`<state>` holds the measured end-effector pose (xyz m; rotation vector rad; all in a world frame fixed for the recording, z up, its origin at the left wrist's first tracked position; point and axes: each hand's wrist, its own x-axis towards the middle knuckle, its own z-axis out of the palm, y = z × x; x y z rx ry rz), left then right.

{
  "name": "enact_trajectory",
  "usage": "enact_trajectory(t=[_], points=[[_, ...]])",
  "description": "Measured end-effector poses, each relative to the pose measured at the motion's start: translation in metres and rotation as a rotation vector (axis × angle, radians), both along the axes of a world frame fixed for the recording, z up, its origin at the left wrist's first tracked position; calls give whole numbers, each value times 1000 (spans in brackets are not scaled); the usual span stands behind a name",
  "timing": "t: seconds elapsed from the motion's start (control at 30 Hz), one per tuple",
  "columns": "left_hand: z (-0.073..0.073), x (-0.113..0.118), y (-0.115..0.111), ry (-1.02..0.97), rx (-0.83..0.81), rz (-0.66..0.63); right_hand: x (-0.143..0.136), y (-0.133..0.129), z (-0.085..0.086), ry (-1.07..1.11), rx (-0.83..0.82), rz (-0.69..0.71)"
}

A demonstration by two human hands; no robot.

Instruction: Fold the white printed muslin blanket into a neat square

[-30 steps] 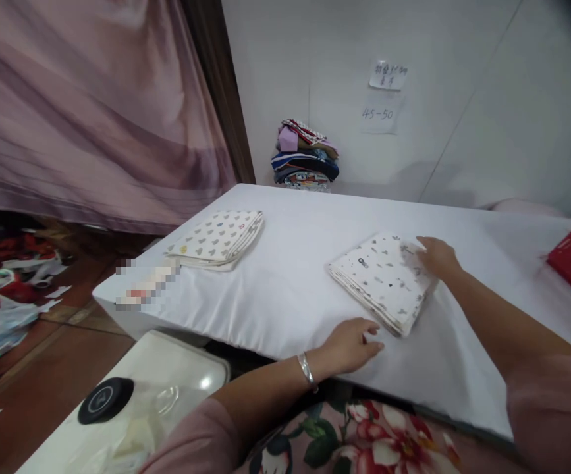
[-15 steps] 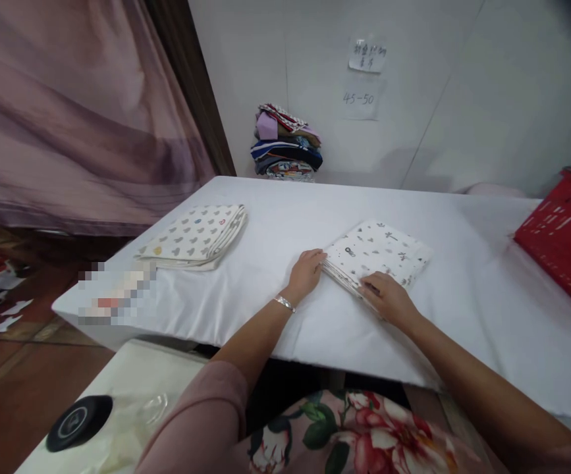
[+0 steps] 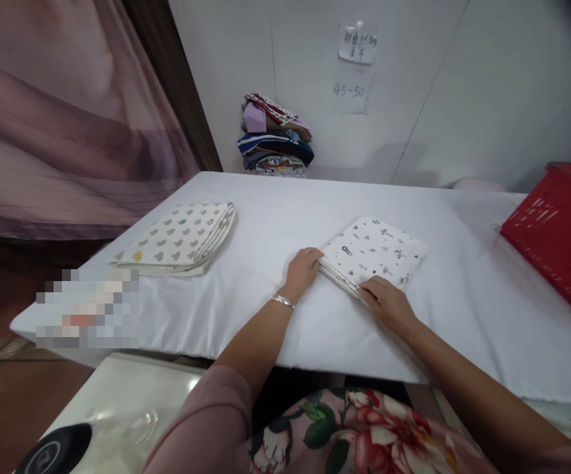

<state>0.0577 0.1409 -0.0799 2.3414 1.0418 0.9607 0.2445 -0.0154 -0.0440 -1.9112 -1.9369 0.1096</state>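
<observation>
A folded white cloth with small grey and black prints (image 3: pixel 371 250) lies on the white-covered table, its layered edge facing me. My left hand (image 3: pixel 305 268) grips that cloth's left corner, fingertips on top. Along the near edge, my right hand (image 3: pixel 388 304) has its fingers closed on the same cloth, thumb tucked in at the layers. Farther left on the table rests a second folded cloth, cream with grey mouse-head shapes (image 3: pixel 181 238); neither hand touches it.
A red plastic basket (image 3: pixel 556 237) stands at the table's right end. Behind the table (image 3: pixel 275 197) is a stack of folded fabrics (image 3: pixel 276 141) against the wall. A white surface with a black round object (image 3: pixel 55 451) is at lower left.
The view has shifted slightly, so table, cloths and basket appear a little further left. Both hands keep their hold on the printed white cloth, with the right fingers slightly shifted.
</observation>
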Motion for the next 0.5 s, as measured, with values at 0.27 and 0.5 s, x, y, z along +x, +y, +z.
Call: enact_trajectory(t=[0.27, 0.5], points=[[-1, -5, 0, -55, 141, -173, -3, -4, 2, -50, -20, -6], [-4, -3, 0, -43, 131, -211, -1, -1, 2, 170, -27, -49]])
